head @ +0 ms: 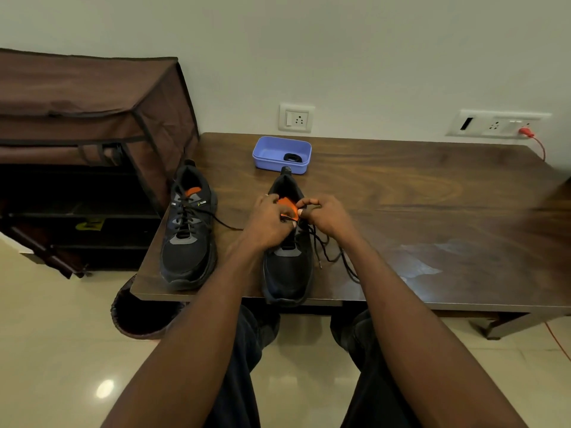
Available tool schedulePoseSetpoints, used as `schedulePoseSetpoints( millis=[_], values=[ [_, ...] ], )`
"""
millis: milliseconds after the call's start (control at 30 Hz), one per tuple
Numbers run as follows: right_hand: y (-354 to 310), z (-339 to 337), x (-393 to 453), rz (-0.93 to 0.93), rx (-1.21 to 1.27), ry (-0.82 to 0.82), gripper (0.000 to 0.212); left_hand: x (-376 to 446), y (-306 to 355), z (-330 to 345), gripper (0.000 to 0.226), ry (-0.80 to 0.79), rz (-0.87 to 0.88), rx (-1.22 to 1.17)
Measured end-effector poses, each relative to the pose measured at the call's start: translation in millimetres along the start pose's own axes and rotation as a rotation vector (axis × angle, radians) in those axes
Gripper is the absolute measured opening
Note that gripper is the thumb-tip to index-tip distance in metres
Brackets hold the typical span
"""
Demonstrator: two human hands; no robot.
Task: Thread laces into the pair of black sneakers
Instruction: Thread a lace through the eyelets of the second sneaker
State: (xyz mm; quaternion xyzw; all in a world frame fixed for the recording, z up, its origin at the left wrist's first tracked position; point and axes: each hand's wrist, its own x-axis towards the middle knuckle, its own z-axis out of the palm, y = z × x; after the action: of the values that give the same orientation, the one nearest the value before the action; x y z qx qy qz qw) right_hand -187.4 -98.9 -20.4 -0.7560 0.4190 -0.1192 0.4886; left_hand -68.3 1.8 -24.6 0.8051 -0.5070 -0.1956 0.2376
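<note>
Two black sneakers stand on the dark wooden table, toes toward me. The left sneaker is laced, and one lace end trails off to its right. Both my hands are over the right sneaker near its orange tongue. My left hand grips the tongue and upper edge with curled fingers. My right hand pinches the black lace at the upper eyelets. Loose lace loops spill onto the table to the right of the shoe. The eyelets under my fingers are hidden.
A blue plastic tub holding a black coiled item sits behind the right sneaker. A brown fabric shoe rack stands to the left of the table. Wall sockets and an orange cable are at the back right.
</note>
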Motion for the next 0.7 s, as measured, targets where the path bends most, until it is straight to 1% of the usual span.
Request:
schedulePoseSetpoints(
  millis=[33, 67, 100, 133, 200, 233, 267, 300, 367, 400, 433, 467, 500, 567, 633, 700],
  values=[
    [-1, 0, 0, 0.001, -0.008, 0.007, 0.02, 2, -1, 4, 0.019, -0.033, -0.008, 0.069],
    [-1, 0, 1, 0.002, -0.014, 0.013, 0.021, 3, -2, 7, 0.011, -0.029, -0.022, 0.083],
    [-1, 0, 1, 0.0, -0.016, 0.016, 0.022, 4, -2, 8, 0.005, -0.005, -0.035, 0.043],
    [-2, 1, 1, 0.001, -0.013, 0.017, 0.023, 5, -3, 8, 0.006, 0.017, -0.046, -0.033],
    [-3, -1, 0, 0.022, 0.002, 0.024, 0.025, 6, -2, 5, 0.026, 0.045, -0.108, -0.241],
    [-3, -1, 0, 0.03, 0.01, 0.027, 0.026, 5, -1, 0, 0.026, 0.098, -0.152, -0.329],
    [-3, -2, 0, 0.03, 0.015, 0.03, 0.027, 2, -1, -6, 0.018, 0.211, -0.186, -0.38],
    [-3, -3, 0, 0.03, 0.018, 0.032, 0.029, -2, -4, -13, 0.01, 0.36, -0.237, -0.402],
    [-3, -4, -1, 0.03, 0.035, 0.037, 0.029, -9, -16, -27, 0.004, 0.655, -0.372, -0.415],
    [-2, -4, -1, 0.026, 0.039, 0.041, 0.029, -12, -22, -30, 0.007, 0.728, -0.449, -0.382],
    [-2, -3, 0, 0.018, 0.033, 0.041, 0.03, -15, -27, -31, 0.012, 0.752, -0.506, -0.31],
    [-2, -3, 0, 0.011, 0.013, 0.039, 0.031, -17, -28, -31, 0.018, 0.729, -0.528, -0.224],
    [-3, -1, 1, 0.008, -0.009, 0.037, 0.033, -18, -28, -30, 0.027, 0.686, -0.507, -0.158],
    [-3, 1, 1, 0.006, -0.045, 0.036, 0.036, -18, -19, -27, 0.042, 0.571, -0.359, -0.098],
    [-3, 2, 0, -0.012, -0.103, 0.043, 0.042, -12, -8, -22, 0.043, 0.399, -0.172, -0.071],
    [-1, 2, 0, -0.025, -0.134, 0.051, 0.047, -5, -1, -12, 0.037, 0.181, -0.061, 0.046]
  ],
)
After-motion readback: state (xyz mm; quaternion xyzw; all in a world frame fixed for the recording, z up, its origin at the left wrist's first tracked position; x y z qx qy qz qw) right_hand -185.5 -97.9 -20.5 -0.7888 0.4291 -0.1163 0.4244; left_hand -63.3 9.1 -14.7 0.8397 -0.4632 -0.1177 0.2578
